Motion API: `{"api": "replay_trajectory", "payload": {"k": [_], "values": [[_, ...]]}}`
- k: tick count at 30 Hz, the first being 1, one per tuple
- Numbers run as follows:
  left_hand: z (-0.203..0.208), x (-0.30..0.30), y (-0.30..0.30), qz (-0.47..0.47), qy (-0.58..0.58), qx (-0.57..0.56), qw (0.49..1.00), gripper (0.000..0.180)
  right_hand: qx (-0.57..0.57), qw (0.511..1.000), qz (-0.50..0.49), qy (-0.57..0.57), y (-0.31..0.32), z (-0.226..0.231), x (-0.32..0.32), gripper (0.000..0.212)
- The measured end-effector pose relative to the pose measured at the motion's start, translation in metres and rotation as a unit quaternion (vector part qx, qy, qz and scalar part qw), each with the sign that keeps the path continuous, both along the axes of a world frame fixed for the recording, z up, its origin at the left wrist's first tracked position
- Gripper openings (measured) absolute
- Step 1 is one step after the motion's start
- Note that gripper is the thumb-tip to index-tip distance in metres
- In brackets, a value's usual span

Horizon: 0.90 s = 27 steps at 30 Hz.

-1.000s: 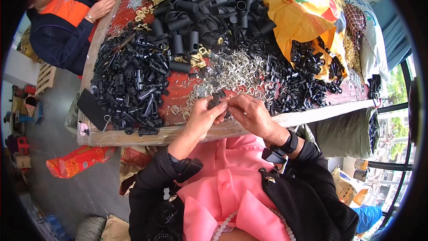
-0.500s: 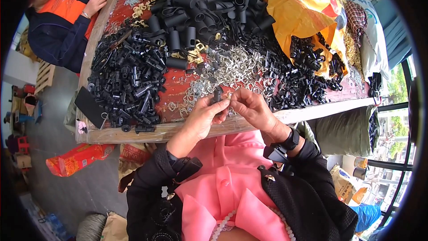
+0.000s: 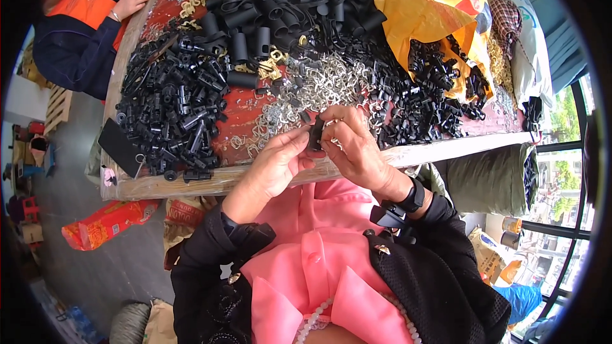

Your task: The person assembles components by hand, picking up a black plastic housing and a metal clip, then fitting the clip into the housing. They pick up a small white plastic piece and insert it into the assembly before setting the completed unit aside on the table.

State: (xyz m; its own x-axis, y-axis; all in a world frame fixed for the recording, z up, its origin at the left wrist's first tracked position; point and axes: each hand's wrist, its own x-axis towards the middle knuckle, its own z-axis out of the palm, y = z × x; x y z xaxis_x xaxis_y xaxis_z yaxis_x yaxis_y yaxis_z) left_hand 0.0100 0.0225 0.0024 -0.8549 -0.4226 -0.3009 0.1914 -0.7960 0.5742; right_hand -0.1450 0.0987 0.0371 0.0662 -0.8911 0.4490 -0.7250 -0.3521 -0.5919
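Observation:
A small black plastic part is held between my two hands, just above the table's front edge. My left hand pinches it from the left between thumb and fingers. From the right, my right hand closes its thumb and fingertips on the same part. Whether a smaller piece sits under those fingertips cannot be seen. Beyond my hands spreads a heap of small silvery metal clips. Black plastic fittings are piled to the left, and small black clamp-like pieces to the right.
Wide black tubes are heaped at the back. A yellow sack spills black pieces at the right. The table's pale wooden edge runs before me, with a flat black plate at its left corner. A co-worker is at the far left.
My right hand has shifted its grip, its fingers now wrapping over the upper end of the black part. The part has turned slightly. The whole view has shifted a little.

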Motion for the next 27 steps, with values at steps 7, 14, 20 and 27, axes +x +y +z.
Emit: {"api": "replay_trajectory", "payload": {"k": [7,14,20,27], "values": [[0.002,0.000,0.005,-0.010,-0.024,-0.027,0.999,0.025,-0.022,0.997,0.020,0.075,-0.003,-0.007,0.001,0.013],[0.002,0.003,0.010,-0.039,-0.048,-0.081,0.995,0.028,0.044,0.997,0.015,0.056,-0.002,0.001,0.004,0.013],[0.014,0.003,0.011,-0.058,-0.063,-0.101,0.991,0.030,0.099,0.993,0.017,0.057,-0.004,0.011,0.003,0.012],[0.002,0.004,-0.002,-0.030,-0.026,-0.011,0.999,0.025,0.028,0.993,0.049,-0.099,-0.017,-0.004,-0.008,0.016]]}}
